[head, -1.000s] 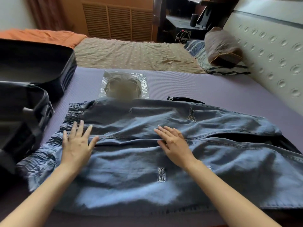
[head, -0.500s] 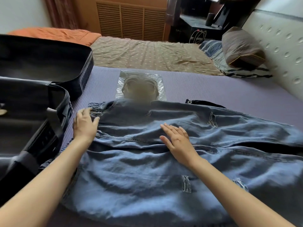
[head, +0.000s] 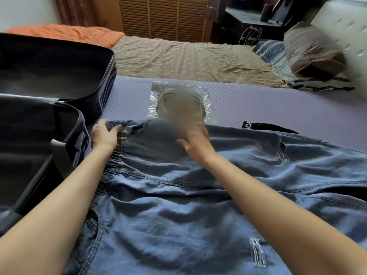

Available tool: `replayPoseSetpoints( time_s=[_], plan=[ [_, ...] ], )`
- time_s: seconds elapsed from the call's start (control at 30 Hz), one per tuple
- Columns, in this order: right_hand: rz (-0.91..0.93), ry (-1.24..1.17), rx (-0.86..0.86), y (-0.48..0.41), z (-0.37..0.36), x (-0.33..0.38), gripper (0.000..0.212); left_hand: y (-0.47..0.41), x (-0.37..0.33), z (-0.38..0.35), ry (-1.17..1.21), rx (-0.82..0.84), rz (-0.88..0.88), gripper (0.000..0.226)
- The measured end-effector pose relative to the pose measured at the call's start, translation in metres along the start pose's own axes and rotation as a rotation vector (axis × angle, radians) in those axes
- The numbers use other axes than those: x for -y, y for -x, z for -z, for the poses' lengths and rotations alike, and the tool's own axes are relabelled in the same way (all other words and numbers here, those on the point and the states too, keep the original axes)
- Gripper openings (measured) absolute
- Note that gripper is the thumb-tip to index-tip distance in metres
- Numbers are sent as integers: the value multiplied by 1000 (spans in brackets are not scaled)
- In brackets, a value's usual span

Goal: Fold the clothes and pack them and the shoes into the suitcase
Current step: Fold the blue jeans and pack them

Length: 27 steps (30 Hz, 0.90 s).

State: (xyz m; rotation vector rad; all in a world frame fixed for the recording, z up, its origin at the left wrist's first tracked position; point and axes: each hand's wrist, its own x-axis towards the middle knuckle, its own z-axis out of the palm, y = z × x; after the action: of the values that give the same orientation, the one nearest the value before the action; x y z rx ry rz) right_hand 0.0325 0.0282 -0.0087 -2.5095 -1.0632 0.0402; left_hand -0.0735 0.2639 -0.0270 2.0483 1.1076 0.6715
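Blue denim jeans (head: 198,215), ripped in places, lie spread flat across a purple mat (head: 278,104) on the bed, filling the near part of the view; the elastic waistband points left, toward the suitcase. The left hand (head: 104,134) grips the far corner of the gathered waistband, fingers curled round the cloth and thumb on top; the right hand (head: 195,143) rests on the far edge of the denim, fingers spread and straight, their tips partly lost in a blurred patch. A black suitcase (head: 107,86) stands open just left of the jeans, its near half touching the waistband. Beyond the jeans, on the mat, lies a clear plastic bag (head: 210,100), its contents blurred; to its right a black garment (head: 268,127) with white lettering shows from under the denim. Farther off: a brown sheet (head: 188,56), an orange blanket (head: 65,33), a pillow (head: 311,54).
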Motion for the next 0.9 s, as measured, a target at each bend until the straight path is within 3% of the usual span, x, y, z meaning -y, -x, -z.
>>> replayPoseSetpoints(
  time_s=[0.1, 0.2, 0.27, 0.37, 0.47, 0.57, 0.63, 0.73, 0.9],
  plan=[
    [-23, 45, -111, -23, -5, 7, 44, -4, -6, 1, 120, -183, 80, 35],
    [-33, 139, -254, -38, -12, 16, 23, 9, -17, -6, 1, -324, 77, 31],
    [-17, 132, -306, -38, -20, 23, 30, 18, -15, -15, -84, -398, -17, 35],
    [23, 83, -253, -21, -28, 30, 44, 25, -5, -19, -262, -428, -230, 53],
    [105, 32, -192, 9, -30, 35, 55, 46, -5, -15, -362, -214, -386, 46],
    [152, 121, -26, 40, -30, 37, 60, 81, 5, -11, -443, 103, -385, 58],
    [87, 139, 145, 51, -35, 33, 63, 93, 18, -10, -594, 215, -341, 64],
    [25, 167, 277, 52, -45, 23, 68, 96, 25, -8, -734, 271, -230, 64],
    [32, 136, 302, 43, -53, 19, 67, 99, 25, -3, -750, 260, -132, 54]
  ],
)
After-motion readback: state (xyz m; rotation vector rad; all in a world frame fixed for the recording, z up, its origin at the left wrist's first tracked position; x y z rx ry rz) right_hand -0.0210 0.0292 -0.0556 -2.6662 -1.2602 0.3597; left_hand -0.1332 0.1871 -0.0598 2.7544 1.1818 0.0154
